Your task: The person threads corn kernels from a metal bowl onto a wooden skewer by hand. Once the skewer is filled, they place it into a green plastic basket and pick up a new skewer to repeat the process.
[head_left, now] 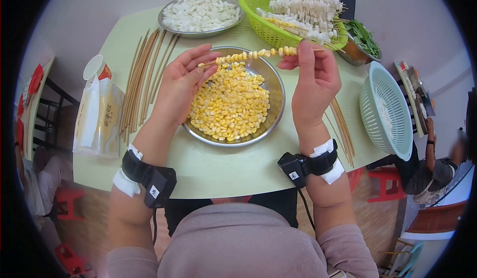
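Note:
A thin wooden skewer threaded with yellow corn kernels [256, 54] is held level above a steel bowl [279, 101]. At its left end, my left hand [183, 74] grips the bare stick between thumb and fingers, the other fingers loosely curled. My right hand [318, 74] pinches the skewer near its right end, where the stick's tip sticks out past the thumb. Loose corn kernels [231, 109] fill much of the bowl below. Both forearms wear black strapped devices.
Bare wooden sticks [139, 79] lie left, and more sticks [343, 131] lie right. Behind are a plate of white pieces [201, 13] and a green basket [256, 22] of loaded skewers. A tissue pack [99, 119], paper cup [97, 68] and pale blue basket [387, 111] flank the table. Other people sit at both sides.

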The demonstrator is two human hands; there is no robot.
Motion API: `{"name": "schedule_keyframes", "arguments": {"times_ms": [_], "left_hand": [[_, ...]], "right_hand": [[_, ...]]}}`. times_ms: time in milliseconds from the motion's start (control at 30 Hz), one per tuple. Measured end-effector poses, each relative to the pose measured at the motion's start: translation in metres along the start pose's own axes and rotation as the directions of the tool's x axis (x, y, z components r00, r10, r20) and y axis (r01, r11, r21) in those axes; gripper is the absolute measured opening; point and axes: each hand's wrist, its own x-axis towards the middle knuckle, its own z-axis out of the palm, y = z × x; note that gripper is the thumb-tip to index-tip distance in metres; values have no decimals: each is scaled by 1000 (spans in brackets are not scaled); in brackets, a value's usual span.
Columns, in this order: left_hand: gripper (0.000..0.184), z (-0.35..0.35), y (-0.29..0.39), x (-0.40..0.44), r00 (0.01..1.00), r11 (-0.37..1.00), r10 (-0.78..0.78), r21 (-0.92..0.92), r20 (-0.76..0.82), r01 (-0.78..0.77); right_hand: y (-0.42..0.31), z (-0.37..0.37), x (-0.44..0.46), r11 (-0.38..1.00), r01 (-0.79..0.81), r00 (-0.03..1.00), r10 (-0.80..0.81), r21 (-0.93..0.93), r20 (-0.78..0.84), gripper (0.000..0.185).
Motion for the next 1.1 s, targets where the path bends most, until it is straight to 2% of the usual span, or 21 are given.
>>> {"name": "schedule_keyframes", "arguments": {"times_ms": [67,133,167,233,333,633,700,733,800,833,900,1100], "left_hand": [[38,-1,-3,0,1000,999,27,42,3,-27],[38,-1,-4,0,998,995,55,85,7,-56],[39,0,-4,0,998,991,70,111,3,-70],[39,2,-3,-2,997,987,82,137,1,-81],[41,4,-1,-3,993,964,114,242,13,-114],[46,5,7,-6,995,991,92,102,-24,-89],[47,4,10,-5,991,993,100,-54,-89,-105],[47,3,11,-5,991,992,105,-54,-88,-110],[42,-1,13,-3,986,974,108,-184,-125,-130],[42,-2,13,-3,986,974,113,-182,-124,-134],[34,-2,12,0,971,977,53,-189,-232,-98],[22,-13,1,3,959,990,55,-108,-278,-88]], "right_hand": [[-1,1,-5,999,46,999,-46,-26,18,12],[-3,1,-9,984,178,980,-177,-8,91,9],[-3,0,-10,984,177,980,-175,-8,91,9],[-3,-2,-12,954,284,947,-264,-98,184,6],[1,-2,-12,943,322,932,-299,-88,203,7],[1,-3,-13,951,292,936,-261,-104,238,8],[0,-2,-13,968,240,952,-220,-72,214,8],[-1,0,-13,982,187,966,-177,-39,188,8],[-2,2,-11,988,153,977,-149,-17,150,9],[-2,3,-12,994,112,987,-111,5,113,9],[-1,2,-11,991,132,985,-131,1,109,9],[-3,2,-12,985,155,981,-162,73,106,9]]}}
